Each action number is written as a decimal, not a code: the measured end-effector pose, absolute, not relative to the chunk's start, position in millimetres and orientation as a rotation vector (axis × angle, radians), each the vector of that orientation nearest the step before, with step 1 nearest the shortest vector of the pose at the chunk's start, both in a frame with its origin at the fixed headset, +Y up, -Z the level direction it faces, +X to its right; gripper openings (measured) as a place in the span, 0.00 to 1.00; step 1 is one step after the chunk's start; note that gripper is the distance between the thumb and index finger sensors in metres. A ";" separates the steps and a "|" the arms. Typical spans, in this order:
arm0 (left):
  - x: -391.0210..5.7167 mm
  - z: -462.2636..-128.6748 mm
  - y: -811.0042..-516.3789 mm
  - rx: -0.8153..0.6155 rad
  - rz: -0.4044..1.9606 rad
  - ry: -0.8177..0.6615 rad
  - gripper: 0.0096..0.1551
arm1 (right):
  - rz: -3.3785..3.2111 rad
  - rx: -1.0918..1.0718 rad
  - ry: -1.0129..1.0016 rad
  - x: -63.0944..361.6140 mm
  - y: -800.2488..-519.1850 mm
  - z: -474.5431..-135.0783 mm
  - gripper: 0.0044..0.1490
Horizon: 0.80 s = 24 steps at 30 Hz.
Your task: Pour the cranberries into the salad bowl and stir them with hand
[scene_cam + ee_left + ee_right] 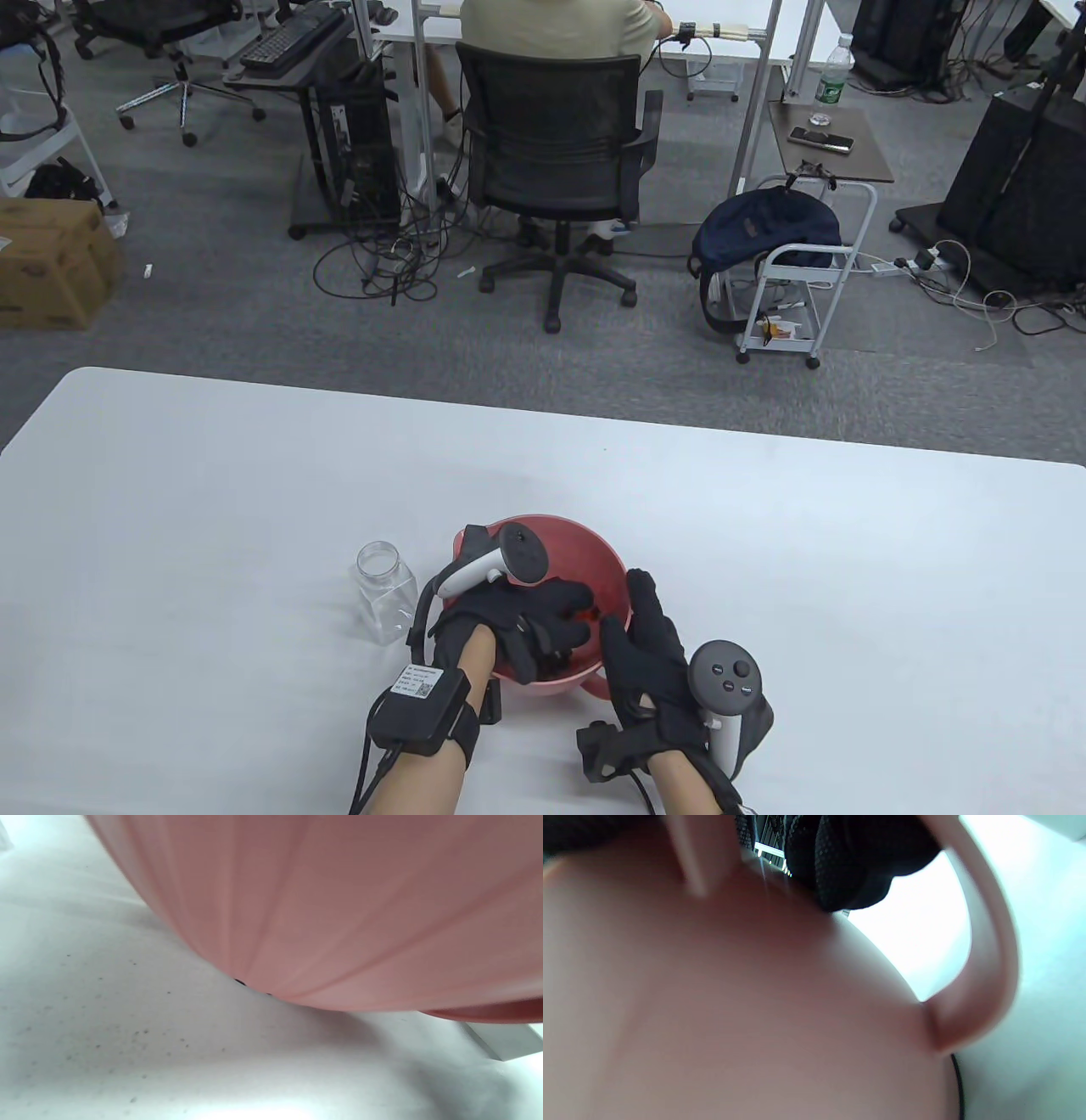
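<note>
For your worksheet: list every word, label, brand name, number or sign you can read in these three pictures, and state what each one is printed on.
No text can be read in full.
White label on the left wrist module: printed lines and a code square, too small to read.
Green label on the water bottle: too small to read.
Cardboard box: faint print, blurred.
Both wrist views show only the pink salad bowl, glove and table: no text.

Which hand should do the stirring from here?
Left. The left hand is already inside the red bowl, fingers down among the cranberries. The right hand grips the bowl's near rim, steadying it.
</note>
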<state>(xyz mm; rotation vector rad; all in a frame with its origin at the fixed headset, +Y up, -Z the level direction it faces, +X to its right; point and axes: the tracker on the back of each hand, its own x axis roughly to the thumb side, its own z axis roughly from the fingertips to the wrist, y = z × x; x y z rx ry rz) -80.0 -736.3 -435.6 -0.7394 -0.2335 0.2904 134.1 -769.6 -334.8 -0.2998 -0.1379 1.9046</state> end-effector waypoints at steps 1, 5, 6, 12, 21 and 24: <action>-80.9 -435.7 -737.4 -0.754 0.281 -0.212 0.43 | 1.905 -0.300 -0.139 134.1 -769.6 -334.7 0.42; -81.0 -436.1 -737.9 -0.765 0.278 -0.199 0.48 | 1.904 -0.302 -0.139 134.7 -770.1 -334.9 0.42; -81.0 -436.3 -738.1 -0.769 0.272 -0.195 0.48 | 1.905 -0.302 -0.140 134.5 -769.9 -334.8 0.42; -81.7 -437.1 -739.3 -0.787 0.256 -0.170 0.51 | 1.907 -0.305 -0.142 134.9 -770.2 -334.8 0.42; -81.9 -437.8 -740.9 -0.811 0.209 -0.138 0.45 | 1.905 -0.314 -0.150 135.0 -770.5 -334.7 0.42; -81.7 -437.8 -740.8 -0.811 0.202 -0.137 0.43 | 1.905 -0.314 -0.151 135.0 -770.6 -334.8 0.42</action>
